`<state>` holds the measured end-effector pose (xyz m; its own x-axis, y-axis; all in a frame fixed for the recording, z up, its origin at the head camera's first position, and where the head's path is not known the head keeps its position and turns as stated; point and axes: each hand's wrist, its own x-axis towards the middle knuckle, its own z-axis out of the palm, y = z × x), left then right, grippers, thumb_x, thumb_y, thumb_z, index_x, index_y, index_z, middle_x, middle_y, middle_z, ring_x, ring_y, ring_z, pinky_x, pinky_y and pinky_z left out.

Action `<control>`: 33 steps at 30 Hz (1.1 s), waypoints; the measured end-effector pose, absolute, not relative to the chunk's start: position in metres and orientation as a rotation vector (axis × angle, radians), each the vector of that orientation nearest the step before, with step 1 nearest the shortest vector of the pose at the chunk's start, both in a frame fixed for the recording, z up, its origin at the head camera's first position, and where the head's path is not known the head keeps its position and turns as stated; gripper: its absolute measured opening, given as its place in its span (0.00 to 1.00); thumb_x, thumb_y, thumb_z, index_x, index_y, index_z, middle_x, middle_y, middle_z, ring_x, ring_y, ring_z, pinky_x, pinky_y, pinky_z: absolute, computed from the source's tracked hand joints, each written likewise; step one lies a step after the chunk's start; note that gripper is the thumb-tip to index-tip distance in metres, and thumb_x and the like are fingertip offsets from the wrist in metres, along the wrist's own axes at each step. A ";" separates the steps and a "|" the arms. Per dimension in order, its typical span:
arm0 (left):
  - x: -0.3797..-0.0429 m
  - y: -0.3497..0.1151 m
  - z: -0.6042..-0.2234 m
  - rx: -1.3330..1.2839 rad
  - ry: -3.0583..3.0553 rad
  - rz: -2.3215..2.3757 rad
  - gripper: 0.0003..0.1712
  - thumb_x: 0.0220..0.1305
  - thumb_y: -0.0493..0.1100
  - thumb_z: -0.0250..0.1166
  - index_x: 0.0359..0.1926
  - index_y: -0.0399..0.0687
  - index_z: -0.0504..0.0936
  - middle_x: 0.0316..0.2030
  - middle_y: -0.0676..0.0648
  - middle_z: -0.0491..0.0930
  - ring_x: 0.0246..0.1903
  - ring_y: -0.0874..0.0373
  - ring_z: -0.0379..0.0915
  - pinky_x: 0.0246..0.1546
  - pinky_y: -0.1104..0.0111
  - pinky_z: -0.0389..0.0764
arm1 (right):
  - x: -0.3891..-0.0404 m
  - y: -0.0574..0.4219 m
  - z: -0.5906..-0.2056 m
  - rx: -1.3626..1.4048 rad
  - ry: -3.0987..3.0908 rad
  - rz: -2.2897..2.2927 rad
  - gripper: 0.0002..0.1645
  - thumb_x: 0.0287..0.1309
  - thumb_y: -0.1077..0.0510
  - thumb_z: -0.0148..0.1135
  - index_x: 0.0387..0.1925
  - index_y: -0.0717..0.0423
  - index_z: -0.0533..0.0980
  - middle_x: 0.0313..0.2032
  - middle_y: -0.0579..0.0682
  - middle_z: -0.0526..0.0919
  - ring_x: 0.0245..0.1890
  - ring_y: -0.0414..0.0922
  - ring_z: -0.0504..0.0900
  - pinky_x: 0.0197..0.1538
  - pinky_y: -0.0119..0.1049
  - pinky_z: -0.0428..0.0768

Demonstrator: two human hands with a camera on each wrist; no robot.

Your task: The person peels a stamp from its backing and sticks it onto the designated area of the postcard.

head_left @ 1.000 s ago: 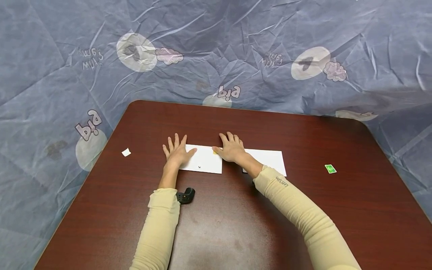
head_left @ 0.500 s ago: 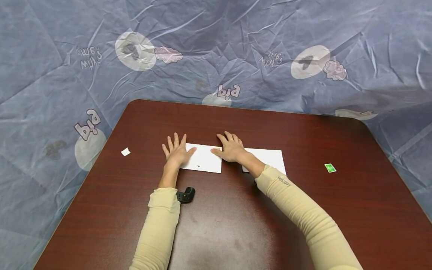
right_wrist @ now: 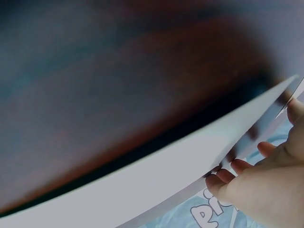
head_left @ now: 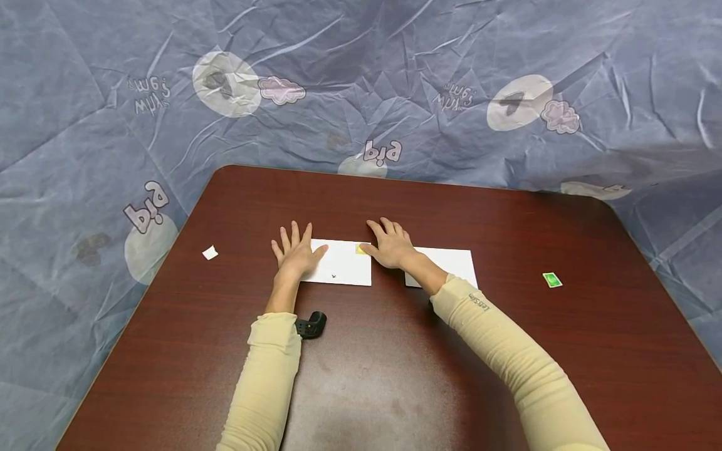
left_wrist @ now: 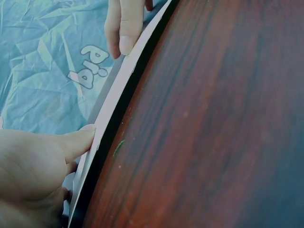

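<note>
A flat white rectangle (head_left: 338, 266), like a card or thin box, lies mid-table with a small dark mark near its front edge. At its left end my left hand (head_left: 294, 255) rests with fingers spread; the left wrist view shows that thumb (left_wrist: 78, 142) on the white surface. A yellow square sticker (head_left: 360, 249) sits at its far right corner. My right hand (head_left: 392, 246) has its thumb at that sticker, its other fingers extended beyond the far edge. Partly under the right wrist is a second white rectangle (head_left: 451, 262), also seen close up in the right wrist view.
A small white paper square (head_left: 210, 252) lies on the brown table (head_left: 169, 351) at the left. Toward the right is a small green sticker-like square (head_left: 552, 280). A printed blue-grey sheet (head_left: 361, 81) hangs behind the table.
My right thumb slid left over the yellow sticker, covering it half a second ago. It has since moved back right, and the sticker shows again. The left hand has stayed in place.
</note>
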<state>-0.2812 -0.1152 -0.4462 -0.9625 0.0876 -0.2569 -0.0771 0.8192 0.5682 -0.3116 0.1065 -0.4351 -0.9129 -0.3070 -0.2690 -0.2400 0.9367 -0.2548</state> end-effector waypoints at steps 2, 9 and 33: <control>-0.281 -0.115 -0.446 0.005 2.731 0.870 0.41 0.73 0.58 0.46 0.75 0.49 0.39 0.72 0.40 0.23 0.68 0.42 0.10 0.62 0.45 0.17 | -0.312 0.106 -0.435 -0.396 2.793 -0.319 0.39 0.71 0.38 0.40 0.75 0.49 0.45 0.72 0.60 0.42 0.70 0.60 0.43 0.68 0.55 0.46; -0.281 -0.115 -0.446 -0.013 2.731 0.865 0.41 0.73 0.59 0.46 0.75 0.49 0.39 0.73 0.40 0.24 0.69 0.43 0.11 0.62 0.46 0.18 | -0.313 0.105 -0.436 -0.374 2.820 -0.312 0.39 0.71 0.38 0.40 0.74 0.50 0.46 0.72 0.61 0.44 0.70 0.60 0.45 0.67 0.55 0.48; -0.282 -0.118 -0.441 -0.022 2.716 0.925 0.41 0.72 0.57 0.48 0.75 0.47 0.42 0.73 0.39 0.27 0.69 0.41 0.14 0.62 0.45 0.19 | -0.296 0.148 -0.425 -0.436 3.148 -0.706 0.29 0.68 0.43 0.51 0.61 0.58 0.71 0.60 0.61 0.68 0.60 0.60 0.64 0.60 0.58 0.60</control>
<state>-0.2817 -0.1182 -0.4413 -0.9631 0.0726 -0.2593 -0.1008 0.7957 0.5972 -0.2959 0.1484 -0.4247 -0.9578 -0.2336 0.1676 -0.2828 0.8703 -0.4032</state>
